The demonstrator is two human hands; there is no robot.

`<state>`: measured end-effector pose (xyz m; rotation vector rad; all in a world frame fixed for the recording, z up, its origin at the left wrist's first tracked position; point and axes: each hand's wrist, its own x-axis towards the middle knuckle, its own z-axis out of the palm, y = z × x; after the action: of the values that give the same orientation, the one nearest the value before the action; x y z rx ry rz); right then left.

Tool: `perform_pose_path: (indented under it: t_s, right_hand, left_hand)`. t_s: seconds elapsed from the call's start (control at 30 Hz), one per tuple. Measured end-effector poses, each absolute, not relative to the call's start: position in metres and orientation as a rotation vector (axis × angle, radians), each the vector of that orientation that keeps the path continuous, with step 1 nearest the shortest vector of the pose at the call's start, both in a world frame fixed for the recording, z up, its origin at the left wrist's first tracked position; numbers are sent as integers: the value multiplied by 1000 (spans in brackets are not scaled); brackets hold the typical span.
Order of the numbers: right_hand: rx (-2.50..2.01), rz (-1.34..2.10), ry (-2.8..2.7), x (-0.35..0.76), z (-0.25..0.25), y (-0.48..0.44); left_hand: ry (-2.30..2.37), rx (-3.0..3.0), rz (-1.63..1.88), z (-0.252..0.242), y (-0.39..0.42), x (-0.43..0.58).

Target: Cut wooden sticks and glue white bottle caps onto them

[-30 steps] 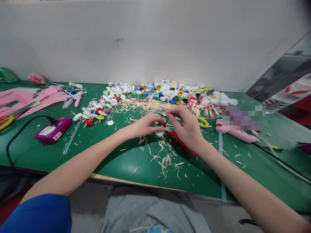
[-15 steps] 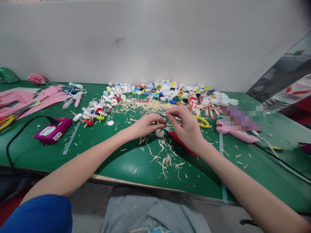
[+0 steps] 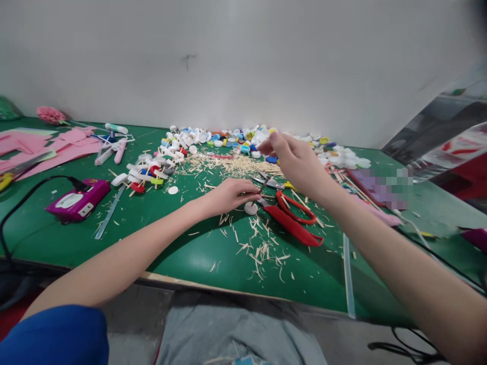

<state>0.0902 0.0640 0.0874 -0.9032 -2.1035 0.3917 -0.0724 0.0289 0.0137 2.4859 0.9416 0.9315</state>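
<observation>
My left hand [image 3: 238, 196] is closed, pinching a thin dark rod [image 3: 264, 184] between thumb and fingertips. The rod stands tilted, its lower end at a small white disc [image 3: 251, 208]; whether the two are joined I cannot tell. My right hand [image 3: 291, 159] is raised to the right, with nothing visible in its loosely bent fingers. Below it lie red-handled scissors [image 3: 292, 225], with metal blades [image 3: 269, 180] by the rod. Pale wood shavings [image 3: 262, 251] are strewn in front of my hands.
Bottle caps [image 3: 228, 137] heap along the wall. Caps on sticks [image 3: 146, 175] lie left, near another white disc [image 3: 173, 190]. Further left are a purple power box [image 3: 78, 200] with a black cable and pink paper [image 3: 72, 147]. A clear glue stick [image 3: 348, 276] lies right.
My right hand has let go of the rod and moved up and right, uncovering the red scissor handles. My left hand stays in place with the rod. The view has shifted slightly.
</observation>
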Motion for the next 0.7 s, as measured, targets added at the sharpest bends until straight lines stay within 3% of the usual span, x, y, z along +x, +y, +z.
perform_pose_path:
  t_s: [0.3, 0.7]
  right_hand:
    - [-1188, 542, -2708, 36, 86, 82]
    - [-1459, 486, -2697, 28, 80, 90]
  left_hand:
    - [882, 2392, 945, 8, 33, -75]
    - [933, 2508, 916, 4, 37, -75]
